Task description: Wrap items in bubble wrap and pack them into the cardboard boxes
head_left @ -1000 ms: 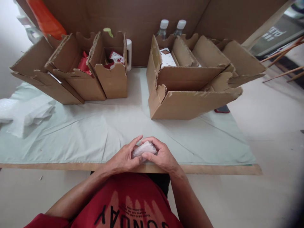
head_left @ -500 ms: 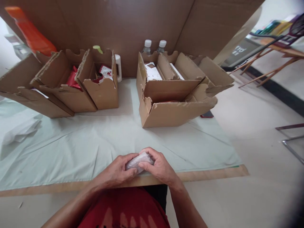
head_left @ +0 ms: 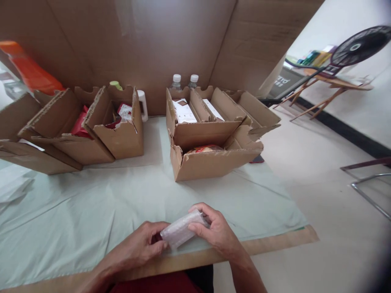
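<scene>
A small bundle of clear bubble wrap (head_left: 182, 230) is held tilted above the front edge of the cloth-covered table, its right end higher. My right hand (head_left: 215, 230) grips the right end, thumb on the near face and fingers behind. At the lower left end, my left hand (head_left: 148, 243) curls round with thumb and forefinger at the wrap, a dark gap showing inside its grasp. Whatever lies inside the wrap cannot be made out.
Cardboard bins (head_left: 122, 140) with red packets stand at back left. More bins (head_left: 214, 165) hold white boxes and a red-patterned packet at right. Clear bottles (head_left: 176, 82), an orange bottle (head_left: 33, 69) and a cardboard wall (head_left: 146, 44) are behind. Plastic sheets (head_left: 14, 183) lie left.
My view has tilted up and turned right. My left hand has slid toward the bundle's left end, so more of the wrap shows between my hands. My right hand keeps its grip.
</scene>
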Demonstrator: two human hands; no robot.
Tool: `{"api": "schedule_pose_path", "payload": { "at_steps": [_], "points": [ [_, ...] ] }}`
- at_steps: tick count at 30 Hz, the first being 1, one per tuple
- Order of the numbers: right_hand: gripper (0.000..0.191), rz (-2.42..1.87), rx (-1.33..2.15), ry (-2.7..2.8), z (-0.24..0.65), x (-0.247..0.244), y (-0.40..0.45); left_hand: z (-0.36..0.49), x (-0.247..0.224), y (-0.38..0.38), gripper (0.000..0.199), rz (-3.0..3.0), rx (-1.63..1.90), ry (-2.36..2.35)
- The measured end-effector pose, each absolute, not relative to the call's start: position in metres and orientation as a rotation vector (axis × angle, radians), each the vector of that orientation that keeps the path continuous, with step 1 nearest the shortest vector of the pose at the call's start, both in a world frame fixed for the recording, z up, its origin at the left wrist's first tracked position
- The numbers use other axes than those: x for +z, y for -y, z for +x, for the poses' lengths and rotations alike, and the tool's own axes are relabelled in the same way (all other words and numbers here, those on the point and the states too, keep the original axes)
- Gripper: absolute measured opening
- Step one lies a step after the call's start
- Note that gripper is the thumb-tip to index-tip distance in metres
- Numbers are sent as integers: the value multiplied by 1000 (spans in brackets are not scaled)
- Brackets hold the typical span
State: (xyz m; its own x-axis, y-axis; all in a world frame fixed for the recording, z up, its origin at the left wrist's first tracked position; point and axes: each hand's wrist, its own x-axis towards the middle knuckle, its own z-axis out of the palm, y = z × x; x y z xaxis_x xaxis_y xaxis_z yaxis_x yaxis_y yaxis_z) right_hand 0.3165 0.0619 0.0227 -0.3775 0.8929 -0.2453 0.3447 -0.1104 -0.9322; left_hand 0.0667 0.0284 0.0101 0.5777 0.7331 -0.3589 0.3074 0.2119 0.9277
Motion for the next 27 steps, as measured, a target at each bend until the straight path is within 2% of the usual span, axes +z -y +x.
{"api": "schedule_pose_path", "payload": {
  "at_steps": [4, 8, 12, 17, 20, 23, 27],
  "points": [
    [31, -1369, 1420, 1614, 343, 34, -68, 60, 14, -37, 27, 1455, 430, -1053],
    [36, -1413, 1260, 1479, 368, 60, -71, 53, 40, -58, 29, 1733, 844, -1162],
    [37, -1464, 1179, 1385, 376, 81, -75, 60, 67, -81, 43, 1981, 1096, -1172],
    [34, -1409, 1221, 1452, 369, 72, -86, 86, 79, -108, 64, 2143, 1242, -1208],
    [31, -1333, 1209, 1578, 370, 64, -94, 97, 81, -129, 67, 2260, 1198, -1219],
    [27, -1272, 1192, 1668, 380, 71, -98, 101, 83, -146, 53, 2331, 1130, -1340],
    [22, -1211, 908, 1565, 397, 101, -110, 98, 80, -154, 12, 2333, 1174, -1328]
  ]
}}
